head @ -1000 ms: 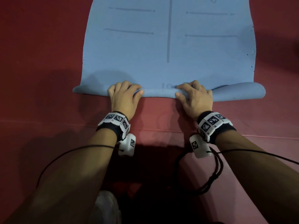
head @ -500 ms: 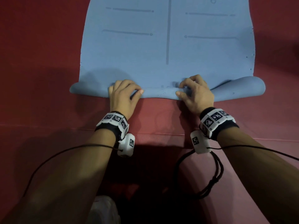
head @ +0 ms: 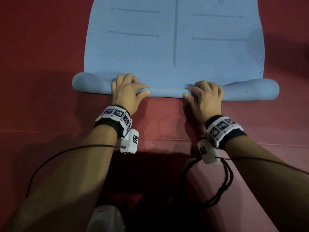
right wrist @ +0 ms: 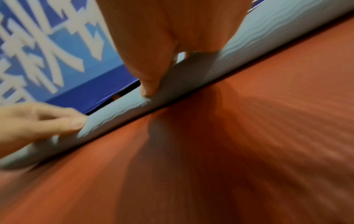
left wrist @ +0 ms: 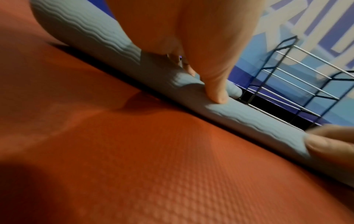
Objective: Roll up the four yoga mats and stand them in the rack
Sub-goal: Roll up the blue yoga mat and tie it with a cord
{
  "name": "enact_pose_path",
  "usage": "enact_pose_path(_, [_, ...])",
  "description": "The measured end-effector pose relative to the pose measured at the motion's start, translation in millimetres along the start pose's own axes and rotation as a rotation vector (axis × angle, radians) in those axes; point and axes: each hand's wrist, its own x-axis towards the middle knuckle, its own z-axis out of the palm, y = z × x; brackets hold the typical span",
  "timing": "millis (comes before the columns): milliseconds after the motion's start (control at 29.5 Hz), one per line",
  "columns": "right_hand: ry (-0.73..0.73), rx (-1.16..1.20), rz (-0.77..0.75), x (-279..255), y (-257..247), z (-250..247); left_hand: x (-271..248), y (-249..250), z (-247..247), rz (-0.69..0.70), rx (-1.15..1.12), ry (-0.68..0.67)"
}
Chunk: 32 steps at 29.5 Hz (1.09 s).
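A blue yoga mat point(head: 167, 47) lies flat on the red floor, and its near end is turned into a thin roll point(head: 167, 92). My left hand point(head: 133, 88) grips the roll left of the middle, fingers curled over the top and thumb on the near side. My right hand point(head: 194, 92) grips it right of the middle in the same way. In the left wrist view my thumb point(left wrist: 216, 91) presses into the roll point(left wrist: 107, 50). The right wrist view shows my right thumb point(right wrist: 151, 84) dug into the roll point(right wrist: 249, 45). Both roll ends bulge wider than the pinched middle.
Red floor mats point(head: 41, 97) surround the blue one, with a seam point(head: 167, 139) under my wrists. A wire rack point(left wrist: 298, 84) stands beyond the mat against a blue wall with white lettering point(right wrist: 57, 45). My light shoe point(head: 107, 218) shows below.
Both hands have re-gripped the roll, the right one lifting its fingers and setting them down again. The roll has turned a little farther onto the flat mat and its ends look thicker.
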Motion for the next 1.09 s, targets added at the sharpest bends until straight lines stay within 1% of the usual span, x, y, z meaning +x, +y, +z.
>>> enact_pose_path(102, [-0.094,0.089,0.07,14,2,-4,-3,10,3,0.041,0.052,0.067])
enact_pose_path(204, [-0.165,0.173,0.137,25,5,-7,-7,14,11,0.094,-0.021,0.13])
enact_pose_path(305, [-0.205,0.155,0.138,30,5,-8,-4,9,11,0.086,-0.08,0.07])
enact_pose_path(373, [-0.145,0.107,0.098,24,3,-6,2,7,9,0.086,-0.086,0.029])
enact_pose_path(475, [0.02,-0.043,-0.005,7,-3,0,14,6,8,0.057,-0.098,0.001])
enact_pose_path(543, [0.08,-0.128,-0.047,-2,-5,3,20,5,9,0.034,-0.091,-0.021])
enact_pose_path(611, [0.077,-0.157,-0.063,-4,-5,3,24,4,10,0.02,-0.081,-0.046])
enact_pose_path(679, [0.046,-0.152,-0.044,2,-3,1,26,5,8,0.029,-0.059,-0.041])
enact_pose_path(780, [-0.041,-0.1,0.022,19,-2,-1,23,15,10,0.069,-0.014,0.054])
enact_pose_path(848, [-0.085,-0.08,0.055,28,-2,-2,19,30,18,0.112,-0.038,0.134])
enact_pose_path(882, [-0.097,-0.072,0.065,31,-1,-2,16,37,22,0.119,-0.068,0.143])
enact_pose_path(984, [-0.084,-0.021,0.088,34,1,1,15,41,27,0.105,-0.145,0.085])
enact_pose_path(1052, [-0.023,0.009,0.068,32,-3,2,23,35,24,0.116,-0.174,0.046])
enact_pose_path(1086, [0.021,-0.017,0.041,30,-6,3,29,33,22,0.127,-0.185,0.025])
